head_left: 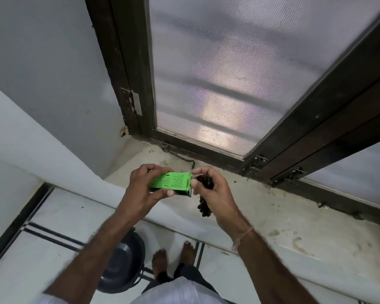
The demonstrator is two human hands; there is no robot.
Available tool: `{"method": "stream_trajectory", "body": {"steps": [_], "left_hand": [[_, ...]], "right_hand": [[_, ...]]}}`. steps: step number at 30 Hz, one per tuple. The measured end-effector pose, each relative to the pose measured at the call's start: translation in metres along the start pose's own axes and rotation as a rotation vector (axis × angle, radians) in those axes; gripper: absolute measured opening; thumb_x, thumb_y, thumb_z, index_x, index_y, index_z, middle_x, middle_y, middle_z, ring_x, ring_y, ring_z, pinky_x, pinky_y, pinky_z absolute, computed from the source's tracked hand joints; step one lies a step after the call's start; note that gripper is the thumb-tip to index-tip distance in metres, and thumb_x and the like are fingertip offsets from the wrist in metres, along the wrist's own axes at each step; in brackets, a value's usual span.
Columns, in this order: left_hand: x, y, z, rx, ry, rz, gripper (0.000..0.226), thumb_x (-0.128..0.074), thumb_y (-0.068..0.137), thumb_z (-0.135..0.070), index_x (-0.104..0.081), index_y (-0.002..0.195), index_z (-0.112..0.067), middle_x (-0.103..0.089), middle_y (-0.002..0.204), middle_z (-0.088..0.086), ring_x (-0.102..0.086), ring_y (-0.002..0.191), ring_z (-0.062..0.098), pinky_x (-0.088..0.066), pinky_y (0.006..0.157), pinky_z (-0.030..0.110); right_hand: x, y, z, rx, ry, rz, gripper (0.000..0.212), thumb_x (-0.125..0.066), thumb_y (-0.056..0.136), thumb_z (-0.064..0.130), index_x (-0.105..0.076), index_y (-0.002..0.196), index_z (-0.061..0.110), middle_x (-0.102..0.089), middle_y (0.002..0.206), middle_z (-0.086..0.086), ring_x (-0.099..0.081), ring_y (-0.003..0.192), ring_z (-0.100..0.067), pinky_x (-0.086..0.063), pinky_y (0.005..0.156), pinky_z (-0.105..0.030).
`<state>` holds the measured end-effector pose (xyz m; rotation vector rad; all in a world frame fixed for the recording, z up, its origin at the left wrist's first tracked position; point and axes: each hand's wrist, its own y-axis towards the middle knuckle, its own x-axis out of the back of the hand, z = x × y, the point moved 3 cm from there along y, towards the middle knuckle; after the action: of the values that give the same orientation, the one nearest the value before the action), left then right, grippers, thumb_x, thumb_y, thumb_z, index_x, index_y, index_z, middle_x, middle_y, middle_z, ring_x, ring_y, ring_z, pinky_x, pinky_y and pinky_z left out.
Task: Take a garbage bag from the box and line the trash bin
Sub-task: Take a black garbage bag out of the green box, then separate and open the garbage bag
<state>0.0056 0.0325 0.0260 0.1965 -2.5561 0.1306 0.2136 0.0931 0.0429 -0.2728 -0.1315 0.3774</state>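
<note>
A small green box is held above the window sill by my left hand, fingers over its top and thumb under its near edge. Its right end is open. My right hand grips a crumpled black garbage bag just at that open end; part of the bag hangs below my palm. A dark grey trash bin stands on the floor under my left forearm, which partly hides it. No liner shows inside the bin.
A stained stone sill runs under a dark-framed window with mesh screen. A metal latch hook lies on the sill behind the box. White wall to the left, tiled floor below, my bare feet beside the bin.
</note>
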Motion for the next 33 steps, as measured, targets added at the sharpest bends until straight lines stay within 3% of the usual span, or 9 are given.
{"method": "stream_trajectory", "body": {"steps": [4,8,13,16,19,22,25,28,33], "left_hand": [[-0.006,0.008,0.005,0.017,0.06,-0.036,0.06,-0.071,0.075,-0.056,-0.066,0.132,-0.037,-0.049,0.131,-0.006,-0.035,0.129,0.019,-0.038,0.094,0.025],[-0.003,0.024,0.019,0.042,0.18,-0.039,0.068,-0.063,0.072,-0.066,-0.066,0.132,-0.035,-0.049,0.138,0.003,-0.035,0.133,0.026,-0.037,0.098,0.034],[-0.004,0.031,0.028,0.057,0.315,-0.031,0.067,-0.063,0.073,-0.068,-0.063,0.135,-0.043,-0.043,0.153,0.005,-0.034,0.144,0.031,-0.039,0.108,0.061],[-0.004,0.026,0.029,0.04,0.351,-0.04,0.07,-0.058,0.074,-0.073,-0.058,0.139,-0.046,-0.035,0.161,0.005,-0.025,0.151,0.034,-0.032,0.113,0.063],[-0.005,0.019,0.023,0.078,0.375,-0.06,0.077,-0.058,0.075,-0.073,-0.053,0.145,-0.043,-0.03,0.165,0.008,-0.016,0.155,0.034,-0.023,0.117,0.061],[-0.008,0.003,0.002,0.077,0.417,-0.22,0.063,-0.064,0.083,-0.06,-0.059,0.138,-0.029,-0.05,0.146,0.006,-0.04,0.138,0.029,-0.039,0.104,0.048],[-0.022,-0.027,-0.024,0.233,0.0,-0.267,0.031,-0.058,0.098,-0.052,-0.062,0.112,-0.025,-0.067,0.109,-0.007,-0.062,0.1,0.011,-0.049,0.08,0.032],[-0.038,-0.055,-0.051,0.459,-0.575,-0.077,0.041,-0.047,0.099,-0.061,-0.061,0.116,-0.028,-0.074,0.104,-0.001,-0.073,0.096,0.018,-0.061,0.08,0.039],[-0.026,-0.086,-0.034,0.632,-0.703,-0.221,0.046,-0.058,0.095,-0.061,-0.063,0.11,-0.018,-0.074,0.104,0.012,-0.072,0.093,0.029,-0.06,0.074,0.046]], "right_hand": [[-0.007,0.013,-0.018,-0.059,0.027,-0.054,0.016,-0.073,0.097,0.01,-0.064,0.11,0.011,-0.07,0.095,-0.007,-0.056,0.053,-0.012,-0.047,0.042,-0.026],[-0.018,0.036,-0.034,-0.072,0.019,-0.042,0.018,-0.077,0.089,-0.002,-0.07,0.101,0.01,-0.074,0.097,-0.003,-0.069,0.072,-0.006,-0.055,0.063,-0.019],[-0.019,0.045,-0.05,-0.137,-0.002,-0.059,0.018,-0.078,0.091,0.006,-0.072,0.101,0.019,-0.078,0.1,-0.003,-0.073,0.081,-0.017,-0.06,0.064,-0.03],[-0.013,0.041,-0.052,-0.174,0.027,-0.045,0.017,-0.078,0.093,0.013,-0.071,0.108,0.017,-0.076,0.098,-0.012,-0.067,0.068,-0.019,-0.055,0.05,-0.029],[-0.009,0.033,-0.045,-0.157,0.058,-0.049,0.015,-0.073,0.098,0.019,-0.068,0.11,0.013,-0.073,0.093,-0.009,-0.067,0.065,-0.009,-0.055,0.054,-0.022],[-0.009,0.02,-0.034,-0.159,0.107,-0.063,0.026,-0.063,0.103,0.035,-0.068,0.109,0.01,-0.074,0.096,-0.013,-0.067,0.071,-0.013,-0.056,0.06,-0.028],[-0.028,0.002,-0.024,-0.127,0.161,-0.007,0.042,-0.055,0.102,0.048,-0.068,0.108,0.009,-0.071,0.091,-0.01,-0.064,0.073,-0.026,-0.055,0.066,-0.037],[-0.059,-0.013,-0.016,-0.219,0.218,0.027,0.04,-0.051,0.107,0.042,-0.072,0.11,0.009,-0.078,0.094,-0.008,-0.075,0.087,-0.027,-0.062,0.065,-0.035],[-0.107,-0.034,-0.01,-0.387,0.286,0.131,0.048,-0.048,0.108,0.048,-0.075,0.116,0.009,-0.079,0.087,-0.002,-0.076,0.073,-0.008,-0.058,0.058,-0.019]]}}
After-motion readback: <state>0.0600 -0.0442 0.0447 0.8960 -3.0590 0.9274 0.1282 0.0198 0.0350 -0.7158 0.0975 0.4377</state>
